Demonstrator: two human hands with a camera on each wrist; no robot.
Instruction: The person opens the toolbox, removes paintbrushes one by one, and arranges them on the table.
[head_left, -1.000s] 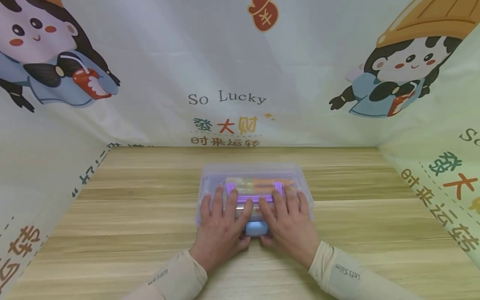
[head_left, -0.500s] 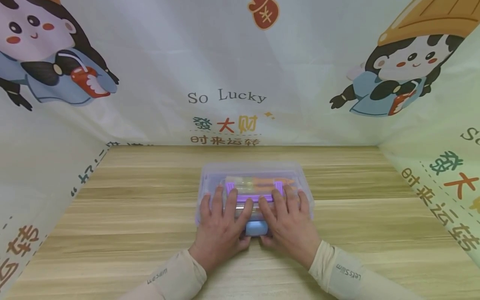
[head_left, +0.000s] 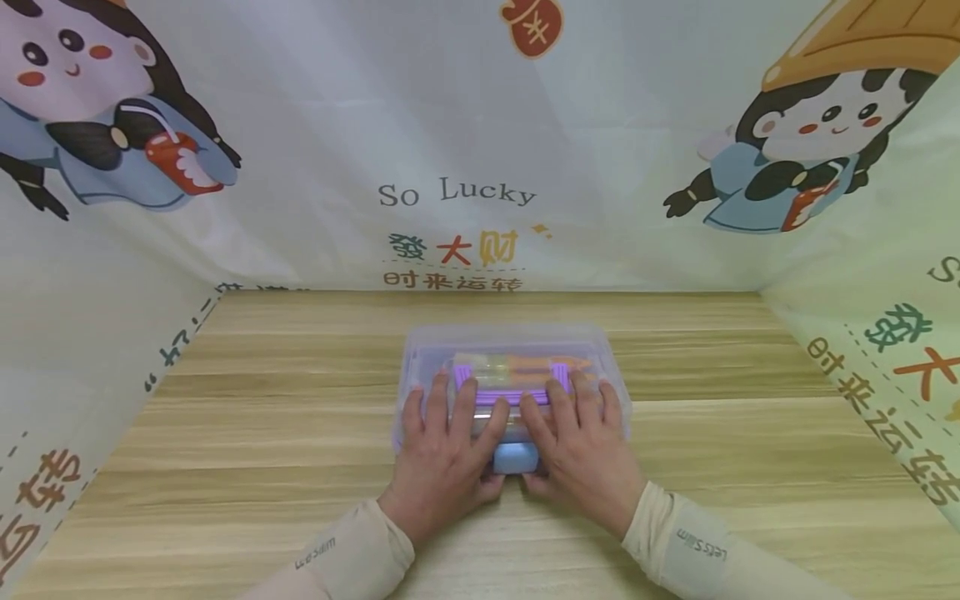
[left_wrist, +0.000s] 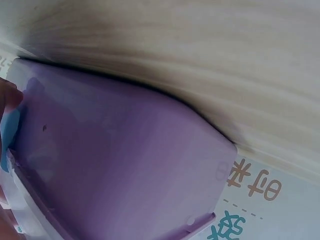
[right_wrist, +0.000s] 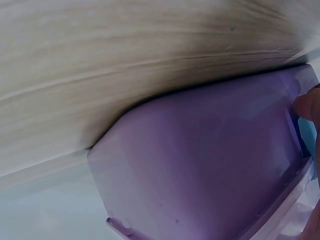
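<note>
"So, where has that box [head_left: 504,335] got to?"

"Middle of the wooden table [head_left: 240,433], over toward the far edge, flat on its base. See-through purple, with its lid [head_left: 426,360] on."

"And both hands are on it?"

"Both, side by side. The left hand [head_left: 442,457] lies over the lid's left part, the right hand [head_left: 590,457] over the right part. On each one the fingers are spread apart and fairly straight, tips resting on top."

"What about the thumbs?"

"Down at the near wall [left_wrist: 130,150]. From the left wrist you can see that thumb [left_wrist: 11,97] right up against the blue latch [head_left: 515,458]; from the right wrist, the other thumb [right_wrist: 306,105] sits at the latch too. How hard they press, I can't tell."

"Is something lying between the hands?"

"A bright purple bar [head_left: 510,398] runs across there. Whether it's on the lid or under it, I couldn't say. Just past it, some orange pieces [head_left: 528,365] show, with something clear to their left."

"And around all this?"

"Pale sleeves [head_left: 678,542] on both forearms, with lettering. Behind the table hangs a light cloth [head_left: 322,150], printed 'So Lucky' and with cartoon figures [head_left: 810,158]."
</note>
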